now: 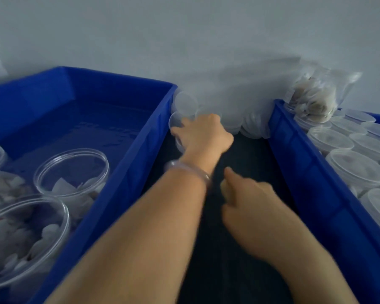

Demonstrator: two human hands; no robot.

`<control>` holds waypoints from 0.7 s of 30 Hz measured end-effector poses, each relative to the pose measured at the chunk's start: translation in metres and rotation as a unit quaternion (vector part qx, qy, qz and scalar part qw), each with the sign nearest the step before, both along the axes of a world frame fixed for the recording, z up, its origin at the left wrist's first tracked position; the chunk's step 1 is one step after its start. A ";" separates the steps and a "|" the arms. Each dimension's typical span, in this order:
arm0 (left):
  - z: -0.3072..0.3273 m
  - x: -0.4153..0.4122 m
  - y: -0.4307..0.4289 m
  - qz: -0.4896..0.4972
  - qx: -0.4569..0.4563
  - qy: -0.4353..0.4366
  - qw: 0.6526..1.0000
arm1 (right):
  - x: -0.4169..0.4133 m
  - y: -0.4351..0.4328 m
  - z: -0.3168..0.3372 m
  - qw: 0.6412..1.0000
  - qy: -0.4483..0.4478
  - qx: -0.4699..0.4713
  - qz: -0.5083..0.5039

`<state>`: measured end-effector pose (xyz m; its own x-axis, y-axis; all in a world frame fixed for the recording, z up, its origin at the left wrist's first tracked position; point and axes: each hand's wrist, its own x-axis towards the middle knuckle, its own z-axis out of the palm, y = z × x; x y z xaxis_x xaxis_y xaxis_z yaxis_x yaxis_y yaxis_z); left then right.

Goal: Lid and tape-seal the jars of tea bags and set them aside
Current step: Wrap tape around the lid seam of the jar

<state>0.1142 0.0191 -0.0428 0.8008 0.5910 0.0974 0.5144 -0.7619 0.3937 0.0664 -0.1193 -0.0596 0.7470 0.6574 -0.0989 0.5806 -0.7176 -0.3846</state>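
Several clear open jars of tea bags [71,172] stand in the blue crate on the left [127,172]. A loose pile of clear lids [251,123] lies against the wall between the two crates. My left hand [203,134], with a clear bracelet on its wrist, reaches into the left end of that pile, and its fingers curl over a clear lid [175,126] beside the crate's corner. My right hand [250,200] hovers over the dark table, blurred, fingers loosely curled with nothing visible in them.
The blue crate on the right [298,163] holds several lidded jars [355,167], with one jar of tea bags [316,99] lying tilted on top at the back. A dark table strip [246,150] runs between the crates. A pale wall stands behind.
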 end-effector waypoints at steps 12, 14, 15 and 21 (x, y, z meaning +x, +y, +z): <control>-0.004 0.000 0.016 -0.118 0.004 -0.003 0.993 | 0.067 0.033 -0.071 0.994 -0.100 0.031 -0.035; -0.009 -0.010 0.019 -0.084 -0.009 -0.234 0.969 | 0.074 0.033 -0.083 0.993 -0.120 0.011 -0.021; -0.015 -0.016 0.021 -0.049 -0.039 -0.349 0.935 | 0.076 0.032 -0.085 0.993 -0.116 0.002 -0.009; -0.070 -0.035 0.027 0.014 -0.371 -0.465 0.804 | 0.087 0.026 -0.093 0.992 -0.120 -0.009 0.026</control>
